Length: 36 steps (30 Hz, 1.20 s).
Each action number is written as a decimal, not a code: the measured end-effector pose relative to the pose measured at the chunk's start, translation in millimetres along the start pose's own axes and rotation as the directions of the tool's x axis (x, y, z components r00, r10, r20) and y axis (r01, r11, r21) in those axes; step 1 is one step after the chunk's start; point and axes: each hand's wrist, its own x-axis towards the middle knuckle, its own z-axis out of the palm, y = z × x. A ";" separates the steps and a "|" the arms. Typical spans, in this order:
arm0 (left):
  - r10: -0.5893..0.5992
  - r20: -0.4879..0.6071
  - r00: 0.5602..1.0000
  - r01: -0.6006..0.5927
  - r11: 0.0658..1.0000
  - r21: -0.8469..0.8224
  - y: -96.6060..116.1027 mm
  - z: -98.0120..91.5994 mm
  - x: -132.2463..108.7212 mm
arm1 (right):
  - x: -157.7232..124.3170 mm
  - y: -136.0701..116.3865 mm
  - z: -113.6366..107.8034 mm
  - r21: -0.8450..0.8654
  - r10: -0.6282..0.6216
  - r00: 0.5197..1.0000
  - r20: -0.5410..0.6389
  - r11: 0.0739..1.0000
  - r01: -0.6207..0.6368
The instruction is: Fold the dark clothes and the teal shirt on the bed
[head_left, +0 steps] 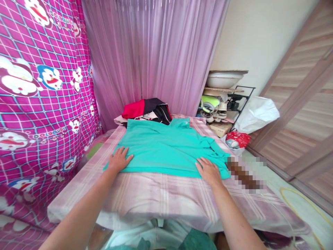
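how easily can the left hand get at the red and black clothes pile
Probably yes: the left hand rests on the turquoise shirt, and only that shirt, spread flat, lies between it and the clothes pile.

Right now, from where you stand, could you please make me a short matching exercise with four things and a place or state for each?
Things:
1. Shirt
2. Left hand
3. Right hand
4. Basin

Places and states:
A. flat on the shirt, on the side nearer the wooden doors
B. white, above the shoes
C. teal, spread on the plaid cloth
D. flat on the shirt, on the side nearer the pink sheet

Pairs: 1-C, 2-D, 3-A, 4-B.
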 end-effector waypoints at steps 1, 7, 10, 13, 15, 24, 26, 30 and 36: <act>0.000 0.004 1.000 0.000 1.000 0.001 0.1 -0.3 -0.1 | -0.3 -0.4 -0.5 -0.002 0.001 1.000 0.000 1.000 -0.001; -0.001 0.009 1.000 0.001 1.000 0.000 -1.1 0.6 0.6 | -0.7 -0.7 -1.5 0.000 0.008 1.000 0.005 1.000 -0.008; 0.001 0.007 1.000 -0.001 1.000 -0.001 -1.7 1.6 1.1 | 0.9 1.4 1.4 0.002 -0.001 1.000 0.000 1.000 0.001; 0.000 0.007 1.000 0.000 1.000 -0.003 -1.5 1.7 1.2 | 2.9 4.1 4.7 0.002 -0.021 1.000 0.000 1.000 0.021; -0.003 0.005 1.000 0.003 1.000 -0.004 -1.1 1.4 1.0 | 3.5 4.9 5.7 0.005 -0.027 1.000 -0.002 1.000 0.027; -0.003 -0.011 1.000 0.004 1.000 0.017 -1.7 2.4 0.9 | 4.8 7.7 9.8 0.021 -0.030 0.999 -0.013 0.999 0.030; -0.006 -0.008 1.000 0.006 1.000 0.015 -1.5 2.1 1.0 | 5.3 8.8 11.3 0.023 -0.034 0.999 -0.022 0.999 0.034; -0.010 0.001 1.000 0.010 1.000 0.017 -0.8 1.2 0.9 | 5.0 8.4 11.0 0.025 -0.030 0.999 -0.023 0.999 0.030; -0.014 -0.004 1.000 0.014 1.000 0.019 -1.1 1.7 0.8 | 4.1 6.2 7.7 0.025 -0.023 1.000 -0.010 0.999 0.023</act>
